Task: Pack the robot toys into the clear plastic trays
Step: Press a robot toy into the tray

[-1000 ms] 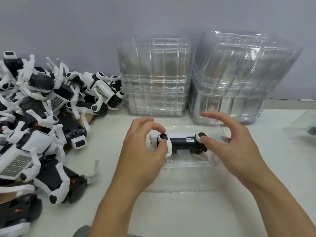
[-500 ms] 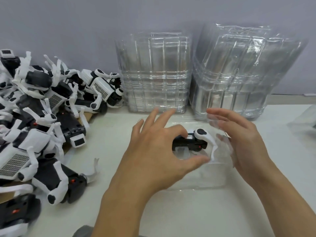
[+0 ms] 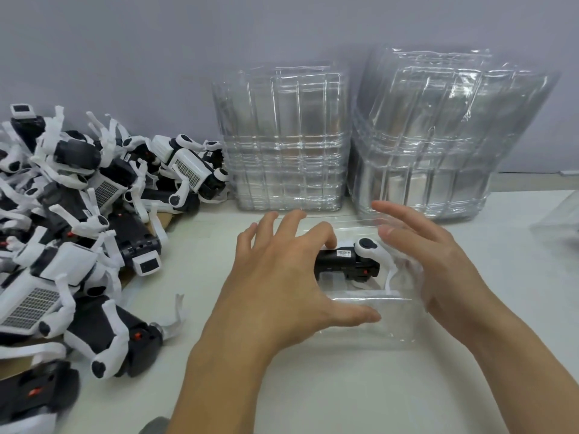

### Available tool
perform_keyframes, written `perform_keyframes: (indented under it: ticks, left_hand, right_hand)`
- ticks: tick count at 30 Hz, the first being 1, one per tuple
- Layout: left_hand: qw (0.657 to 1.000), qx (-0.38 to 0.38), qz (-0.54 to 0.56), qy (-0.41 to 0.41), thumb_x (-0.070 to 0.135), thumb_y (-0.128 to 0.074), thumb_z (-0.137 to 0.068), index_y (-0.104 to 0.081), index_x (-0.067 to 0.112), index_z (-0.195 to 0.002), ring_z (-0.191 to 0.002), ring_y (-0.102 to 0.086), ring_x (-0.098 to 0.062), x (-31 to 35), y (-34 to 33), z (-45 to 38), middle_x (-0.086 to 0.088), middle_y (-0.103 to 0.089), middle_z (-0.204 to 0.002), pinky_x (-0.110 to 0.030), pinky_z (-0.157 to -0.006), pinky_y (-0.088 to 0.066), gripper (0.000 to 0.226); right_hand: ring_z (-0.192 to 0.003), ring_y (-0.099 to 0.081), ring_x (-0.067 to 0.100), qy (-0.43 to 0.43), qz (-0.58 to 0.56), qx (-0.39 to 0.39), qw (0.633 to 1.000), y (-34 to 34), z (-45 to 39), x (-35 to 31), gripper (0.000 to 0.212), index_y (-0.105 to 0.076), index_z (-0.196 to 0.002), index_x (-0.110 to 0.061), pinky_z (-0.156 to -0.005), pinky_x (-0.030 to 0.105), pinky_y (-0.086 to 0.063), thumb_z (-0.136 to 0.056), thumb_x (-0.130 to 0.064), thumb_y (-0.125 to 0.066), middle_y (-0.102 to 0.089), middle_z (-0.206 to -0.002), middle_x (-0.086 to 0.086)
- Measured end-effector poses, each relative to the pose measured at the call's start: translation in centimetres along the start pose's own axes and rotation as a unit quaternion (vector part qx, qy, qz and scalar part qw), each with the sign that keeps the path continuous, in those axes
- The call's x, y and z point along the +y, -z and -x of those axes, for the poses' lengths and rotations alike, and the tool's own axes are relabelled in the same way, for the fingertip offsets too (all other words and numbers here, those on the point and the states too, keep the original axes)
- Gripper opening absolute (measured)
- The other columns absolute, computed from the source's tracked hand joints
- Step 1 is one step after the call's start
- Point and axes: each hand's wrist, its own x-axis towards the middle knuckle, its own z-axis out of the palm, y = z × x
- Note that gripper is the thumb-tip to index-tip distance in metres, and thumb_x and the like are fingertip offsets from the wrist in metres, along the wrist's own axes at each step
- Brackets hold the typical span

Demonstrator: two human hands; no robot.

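Note:
A black and white robot toy (image 3: 347, 261) lies on its back inside a clear plastic tray (image 3: 385, 317) at the middle of the table. My left hand (image 3: 282, 283) hovers over the toy's left end with fingers spread and thumb stretched across the tray's front; it hides that end. My right hand (image 3: 438, 264) is at the tray's right side, fingers straight and loosely spread beside the toy's white leg. Neither hand grips anything.
A heap of several more robot toys (image 3: 72, 233) covers the table's left side. Two tall stacks of clear trays (image 3: 282, 145) (image 3: 445, 136) stand at the back against the grey wall. Another clear tray (image 3: 560, 217) shows at the right edge.
Both hands have let go of the toy's legs and opened. The left hand moved over the toy, and the right hand drew back to the tray's right side.

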Motion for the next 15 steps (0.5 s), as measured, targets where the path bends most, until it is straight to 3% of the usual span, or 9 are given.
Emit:
perform_keyframes:
  ticks: [3, 5, 7, 8, 9, 10, 12, 15]
  left_hand:
    - [0.999, -0.02, 0.036, -0.002, 0.1, -0.043, -0.032, -0.05, 0.05, -0.11, -0.146, -0.001, -0.002, -0.2, 0.4, 0.2, 0.023, -0.02, -0.153, -0.035, -0.12, -0.007, 0.093]
    - [0.993, -0.006, 0.114, 0.02, 0.1, -0.048, -0.038, -0.062, 0.048, -0.103, -0.144, -0.009, 0.002, -0.7, 0.8, 0.3, 0.027, -0.027, -0.152, -0.029, -0.114, -0.012, 0.084]
    - [0.98, 0.066, 0.185, 0.038, 0.082, -0.063, -0.061, -0.07, 0.043, -0.093, -0.139, -0.031, -0.003, -1.4, 0.8, 0.1, 0.024, -0.046, -0.141, -0.027, -0.112, -0.021, 0.051]
    - [0.971, 0.122, 0.2, 0.054, 0.064, -0.07, -0.073, -0.068, 0.042, -0.099, -0.134, -0.039, -0.003, -1.9, 0.6, -0.1, 0.022, -0.05, -0.136, -0.029, -0.113, -0.026, 0.034]
    - [0.961, 0.158, 0.211, 0.08, 0.048, -0.072, -0.08, -0.063, 0.041, -0.112, -0.132, -0.041, -0.003, -2.2, 0.5, -0.3, 0.022, -0.05, -0.134, -0.028, -0.111, -0.028, 0.033]
    - [0.953, 0.162, 0.228, 0.117, 0.041, -0.071, -0.083, -0.056, 0.039, -0.127, -0.131, -0.041, -0.004, -2.5, 0.3, -0.4, 0.023, -0.046, -0.133, -0.025, -0.106, -0.029, 0.046]
    - [0.931, 0.107, 0.292, 0.194, 0.045, -0.069, -0.084, -0.042, 0.037, -0.141, -0.123, -0.047, -0.006, -2.9, -0.3, -0.6, 0.021, -0.044, -0.13, -0.023, -0.093, -0.034, 0.063]
    - [0.905, 0.091, 0.357, 0.211, 0.05, -0.071, -0.082, -0.051, 0.037, -0.126, -0.1, -0.055, 0.004, -3.3, -0.7, -0.7, 0.019, -0.056, -0.122, -0.015, -0.069, -0.036, 0.05]
  right_hand:
    - [-0.127, -0.055, 0.012, 0.002, 0.005, -0.013, 1.0, 0.1, -0.1, 0.2, 0.053, -0.064, -0.121, -0.05, -0.114, 0.044, -0.037, -0.075, -0.03, -0.082, -0.062, -0.131, -0.015]
    - [-0.125, -0.057, 0.011, 0.006, 0.01, -0.006, 1.0, 0.2, -0.1, 0.3, 0.056, -0.065, -0.12, -0.049, -0.113, 0.043, -0.039, -0.073, -0.024, -0.083, -0.064, -0.127, -0.018]
    - [-0.123, -0.058, 0.009, 0.012, 0.0, -0.005, 1.0, 0.2, -0.2, 0.3, 0.06, -0.066, -0.119, -0.048, -0.113, 0.042, -0.039, -0.064, -0.031, -0.083, -0.065, -0.125, -0.02]
    - [-0.123, -0.058, 0.009, 0.015, -0.005, -0.005, 1.0, 0.2, -0.2, 0.3, 0.063, -0.066, -0.119, -0.048, -0.113, 0.042, -0.039, -0.059, -0.036, -0.081, -0.065, -0.125, -0.021]
    - [-0.123, -0.058, 0.008, 0.019, -0.01, -0.007, 1.0, 0.1, -0.2, 0.4, 0.066, -0.066, -0.119, -0.048, -0.113, 0.042, -0.039, -0.055, -0.04, -0.081, -0.065, -0.126, -0.022]
    - [-0.124, -0.058, 0.007, 0.023, -0.011, -0.009, 1.0, 0.1, -0.2, 0.4, 0.068, -0.066, -0.119, -0.048, -0.113, 0.041, -0.039, -0.054, -0.041, -0.08, -0.064, -0.127, -0.022]
    - [-0.126, -0.055, 0.004, 0.034, -0.008, -0.018, 0.999, 0.0, -0.2, 0.5, 0.071, -0.066, -0.12, -0.048, -0.113, 0.041, -0.039, -0.053, -0.038, -0.087, -0.064, -0.126, -0.025]
    - [-0.126, -0.055, 0.002, 0.062, -0.004, -0.019, 0.998, 0.0, -0.2, 0.4, 0.065, -0.065, -0.121, -0.048, -0.111, 0.038, -0.039, -0.063, -0.028, -0.087, -0.063, -0.126, -0.028]
